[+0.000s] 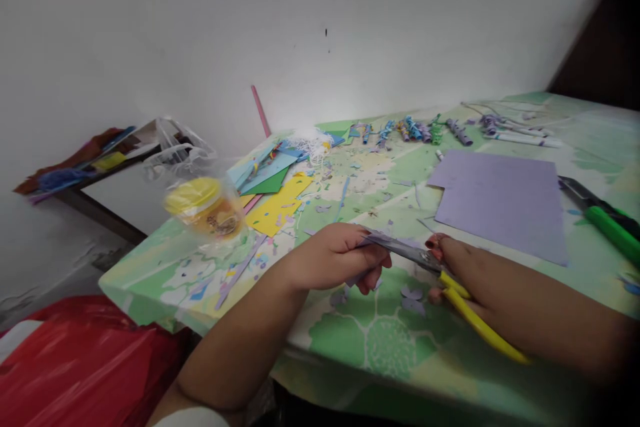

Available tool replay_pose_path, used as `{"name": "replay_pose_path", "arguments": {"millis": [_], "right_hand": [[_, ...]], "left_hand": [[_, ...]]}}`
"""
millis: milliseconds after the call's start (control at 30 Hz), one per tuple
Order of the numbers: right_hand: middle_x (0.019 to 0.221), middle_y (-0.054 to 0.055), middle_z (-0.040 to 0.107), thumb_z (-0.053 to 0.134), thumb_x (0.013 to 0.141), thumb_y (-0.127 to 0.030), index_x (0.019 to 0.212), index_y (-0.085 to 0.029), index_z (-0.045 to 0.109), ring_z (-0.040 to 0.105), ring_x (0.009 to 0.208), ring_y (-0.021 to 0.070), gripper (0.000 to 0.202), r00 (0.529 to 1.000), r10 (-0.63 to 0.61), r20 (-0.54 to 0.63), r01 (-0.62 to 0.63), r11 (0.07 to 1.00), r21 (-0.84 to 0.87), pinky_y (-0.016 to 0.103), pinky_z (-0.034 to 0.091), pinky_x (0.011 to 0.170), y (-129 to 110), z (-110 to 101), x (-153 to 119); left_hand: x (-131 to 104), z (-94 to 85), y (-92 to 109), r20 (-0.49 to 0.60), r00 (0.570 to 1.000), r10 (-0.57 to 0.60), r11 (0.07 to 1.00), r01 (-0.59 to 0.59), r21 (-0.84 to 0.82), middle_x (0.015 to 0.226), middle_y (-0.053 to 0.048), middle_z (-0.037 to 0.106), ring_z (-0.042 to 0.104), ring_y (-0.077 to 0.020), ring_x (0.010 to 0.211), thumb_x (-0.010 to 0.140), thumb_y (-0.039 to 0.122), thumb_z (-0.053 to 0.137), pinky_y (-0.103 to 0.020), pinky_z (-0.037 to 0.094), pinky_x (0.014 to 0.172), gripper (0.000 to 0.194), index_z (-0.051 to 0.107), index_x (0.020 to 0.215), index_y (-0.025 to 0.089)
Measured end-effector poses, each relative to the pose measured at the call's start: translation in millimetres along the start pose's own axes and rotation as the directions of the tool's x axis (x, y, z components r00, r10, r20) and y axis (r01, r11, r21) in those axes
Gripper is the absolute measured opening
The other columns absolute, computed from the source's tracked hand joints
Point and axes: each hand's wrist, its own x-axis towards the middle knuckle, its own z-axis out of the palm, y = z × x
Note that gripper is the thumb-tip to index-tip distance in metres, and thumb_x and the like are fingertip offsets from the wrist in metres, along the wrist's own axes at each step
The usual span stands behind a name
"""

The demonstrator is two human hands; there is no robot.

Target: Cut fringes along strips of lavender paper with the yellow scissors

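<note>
My left hand point(345, 257) is closed on a small piece of purple paper point(356, 279), mostly hidden by the fingers. My right hand point(450, 267) grips scissors point(463, 307) with yellow handles. The metal blades point left and reach the purple paper at my left fingertips; whether they are parted cannot be made out. Just below the blades, a purple paper butterfly-like cutout point(413, 300) lies on the tablecloth. A large purple sheet point(500, 200) with a notched left side rests beyond my right hand.
Green-handled scissors point(607, 223) lie at the right. Curled paper rolls point(413, 128) line the back of the table point(390, 347). Coloured sheets point(277, 203), white shredded strands point(313, 145) and a yellow-lidded tub point(200, 203) are at the left. Paper scraps lie scattered. A red bag point(90, 360) sits lower left.
</note>
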Motion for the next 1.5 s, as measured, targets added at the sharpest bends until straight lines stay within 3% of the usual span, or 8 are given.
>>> {"name": "replay_pose_path", "arguments": {"millis": [300,500,633,867,1100,1367,1500], "right_hand": [[0.097,0.013,0.065,0.045,0.08,-0.051,0.104,-0.02,0.052,0.065,0.084,0.0275,0.04,1.0,-0.019,-0.007,0.019,0.999,-0.041,0.039,0.05,0.075,1.4,1.0,-0.1],[0.098,0.013,0.064,0.048,0.08,-0.05,0.103,-0.019,0.052,0.063,0.086,0.0282,0.039,0.998,-0.052,-0.031,0.051,0.998,-0.04,0.042,0.048,0.076,5.5,-0.6,0.7],[0.101,0.012,0.064,0.051,0.079,-0.05,0.104,-0.02,0.053,0.062,0.087,0.0283,0.04,1.0,-0.022,-0.005,0.022,0.999,-0.024,0.043,0.049,0.076,6.7,-4.9,0.0],[0.097,0.009,0.065,0.054,0.077,-0.052,0.104,-0.022,0.055,0.061,0.082,0.0267,0.04,1.0,-0.01,0.0,0.01,1.0,-0.011,0.039,0.049,0.071,6.5,-6.8,-2.9],[0.09,0.007,0.066,0.053,0.077,-0.052,0.099,-0.024,0.055,0.062,0.076,0.0251,0.036,1.0,-0.02,0.019,0.02,1.0,0.009,0.037,0.049,0.069,2.1,-6.4,-5.4],[0.103,0.012,0.066,0.049,0.079,-0.056,0.111,-0.023,0.05,0.063,0.088,0.0298,0.046,0.996,0.007,0.091,-0.008,1.0,0.013,0.042,0.05,0.076,3.3,-5.5,-6.7],[0.106,0.014,0.067,0.047,0.082,-0.053,0.112,-0.021,0.05,0.065,0.091,0.0305,0.044,0.998,-0.021,0.056,0.02,1.0,0.012,0.042,0.051,0.074,3.9,-1.7,-6.8]], "left_hand": [[0.1,-2.7,-4.7,0.087,0.996,-0.01,0.982,0.027,-0.188,0.051,0.004,0.055,0.053,-0.0056,0.044,0.082,0.028,0.054,-0.015,0.041,0.044,0.016,0.056,0.074,0.014],[-1.0,-1.9,-6.1,0.086,0.996,-0.035,0.968,0.055,-0.244,0.05,0.004,0.055,0.053,-0.0059,0.043,0.079,0.031,0.06,-0.015,0.041,0.043,0.018,0.057,0.074,0.013],[-1.6,-2.0,-5.8,0.057,0.998,-0.028,0.972,0.04,-0.233,0.05,0.004,0.056,0.053,-0.006,0.043,0.078,0.033,0.061,-0.015,0.042,0.043,0.021,0.057,0.073,0.014],[0.5,1.1,-2.7,-0.124,0.991,-0.049,0.978,0.023,-0.209,0.052,0.005,0.055,0.053,-0.0049,0.045,0.078,0.023,0.057,-0.014,0.042,0.044,0.013,0.055,0.068,0.014],[0.9,5.8,0.0,-0.12,0.992,-0.046,0.994,0.033,-0.107,0.05,0.003,0.056,0.052,-0.0039,0.045,0.082,0.019,0.052,-0.014,0.038,0.046,0.018,0.057,0.067,0.012],[-0.3,2.2,0.2,-0.081,0.996,-0.023,0.999,0.021,-0.028,0.051,0.003,0.056,0.052,-0.0052,0.047,0.081,0.023,0.051,-0.016,0.038,0.047,0.018,0.058,0.068,0.013],[-2.0,1.2,-0.7,-0.057,0.998,-0.012,0.999,0.009,-0.047,0.051,0.003,0.055,0.052,-0.0059,0.047,0.08,0.027,0.055,-0.016,0.038,0.047,0.018,0.059,0.07,0.013]]}}
